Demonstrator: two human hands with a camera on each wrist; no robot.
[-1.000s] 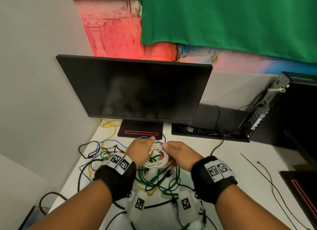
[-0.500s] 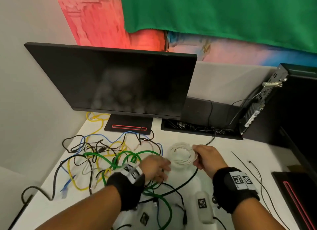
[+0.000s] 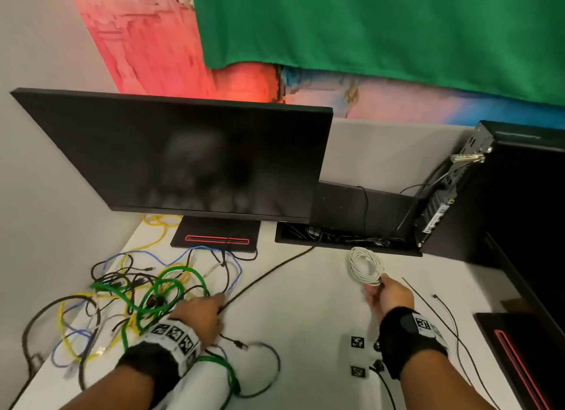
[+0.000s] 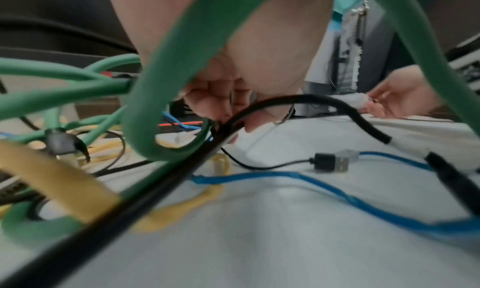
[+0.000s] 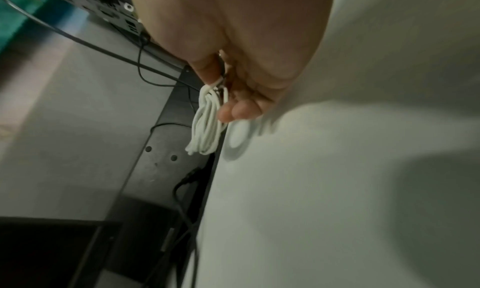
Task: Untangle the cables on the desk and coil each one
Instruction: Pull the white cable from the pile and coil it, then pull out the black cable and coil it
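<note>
right hand: pinched coiled white cable, carried right, clear of pile, over white desk | left hand: dropped to tangled coloured cables, fingers curled on black cable | one coil finished, next started

right hand | fingers pinch white cable coil | coil hangs above desk edge

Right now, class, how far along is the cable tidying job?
Done: the white cable is coiled, held by the right hand at the desk's right side. In hand: the left hand grips a black cable at the tangle's edge. Left: the green cable, yellow cable and blue cable remain knotted.
</note>
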